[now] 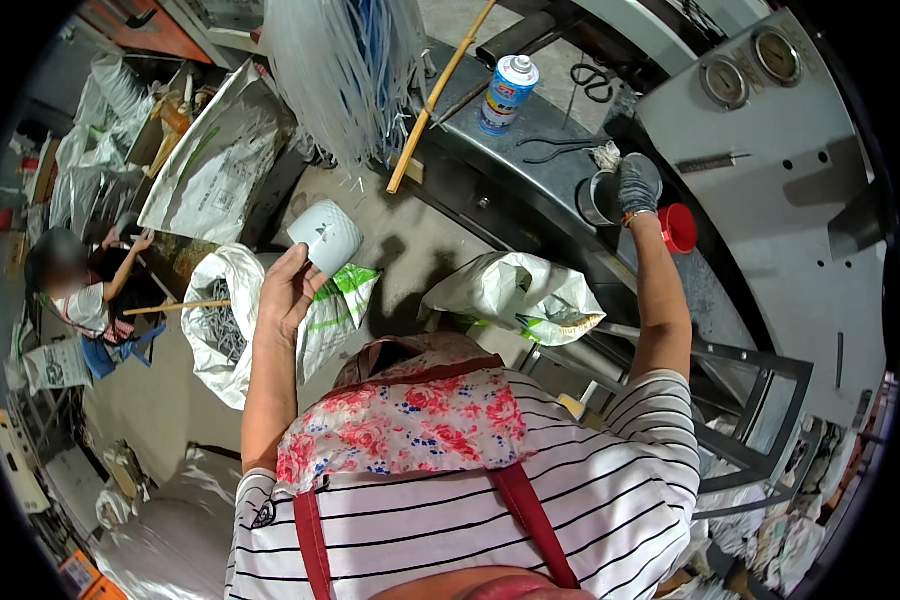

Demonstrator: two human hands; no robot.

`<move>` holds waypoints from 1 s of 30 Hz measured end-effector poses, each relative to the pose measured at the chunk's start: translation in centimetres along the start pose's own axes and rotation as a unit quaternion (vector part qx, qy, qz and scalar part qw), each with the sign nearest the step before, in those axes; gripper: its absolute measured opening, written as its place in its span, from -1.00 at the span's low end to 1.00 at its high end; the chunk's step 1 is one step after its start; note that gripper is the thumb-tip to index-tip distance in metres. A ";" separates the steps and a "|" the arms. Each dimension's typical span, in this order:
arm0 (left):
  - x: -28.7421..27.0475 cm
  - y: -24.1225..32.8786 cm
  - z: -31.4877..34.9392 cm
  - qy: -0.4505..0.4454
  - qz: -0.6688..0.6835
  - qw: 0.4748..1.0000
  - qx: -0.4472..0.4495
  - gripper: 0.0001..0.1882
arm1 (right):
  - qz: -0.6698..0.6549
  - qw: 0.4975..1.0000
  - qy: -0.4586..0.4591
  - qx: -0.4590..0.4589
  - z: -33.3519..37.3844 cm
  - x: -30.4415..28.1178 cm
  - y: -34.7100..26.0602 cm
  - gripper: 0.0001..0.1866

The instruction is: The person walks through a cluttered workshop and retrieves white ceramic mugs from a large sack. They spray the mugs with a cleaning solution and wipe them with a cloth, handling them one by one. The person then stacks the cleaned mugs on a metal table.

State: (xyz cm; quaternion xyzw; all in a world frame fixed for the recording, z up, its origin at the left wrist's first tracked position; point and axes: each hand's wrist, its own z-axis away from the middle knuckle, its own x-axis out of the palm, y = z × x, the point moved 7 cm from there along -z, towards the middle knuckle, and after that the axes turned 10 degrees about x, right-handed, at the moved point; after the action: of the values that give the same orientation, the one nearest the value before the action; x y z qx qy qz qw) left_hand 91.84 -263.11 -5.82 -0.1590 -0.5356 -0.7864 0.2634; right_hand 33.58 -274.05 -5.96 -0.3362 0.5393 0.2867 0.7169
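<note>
My left hand (290,285) pinches the lower edge of a white cup-like piece (327,238), which has a textured rim and a small dark mark on its side. It is held up over the floor. My right hand (637,188), in a grey glove, reaches to the dark metal bench at the right. It is over or between a grey metal tin (597,199) and another round container (646,172); its fingers are mostly hidden. A white tuft (606,155) of cloth or string lies by the fingertips. Beside the wrist stands a red cup (678,229).
On the bench (560,125) are a blue spray can (508,95), pliers (555,149) and black-handled scissors (592,83). A bamboo stick (440,95) leans past hanging clear strips (345,80). White sacks (515,296) stand below. Another person (95,295) works at the far left.
</note>
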 end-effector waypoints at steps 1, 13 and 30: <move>0.6 -0.3 -0.1 0.000 0.010 1.000 -0.002 -0.65 | -0.047 0.997 0.034 -0.040 -0.5 -0.7 0.8 -0.43; -0.6 -0.8 0.3 0.024 0.146 0.988 0.045 -0.61 | -0.193 0.928 0.139 -0.288 3.5 -3.8 -14.7 0.04; -9.7 -0.9 5.8 0.150 0.371 0.912 0.086 -0.68 | -0.552 0.790 -0.015 -0.266 3.7 -6.2 -19.3 -0.27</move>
State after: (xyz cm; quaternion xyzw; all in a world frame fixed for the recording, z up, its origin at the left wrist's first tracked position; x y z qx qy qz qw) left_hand 99.02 -255.09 -9.52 -0.2035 -0.4574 -0.5975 0.6264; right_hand 49.13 -283.16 4.09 -0.7494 0.1538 -0.0206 0.6436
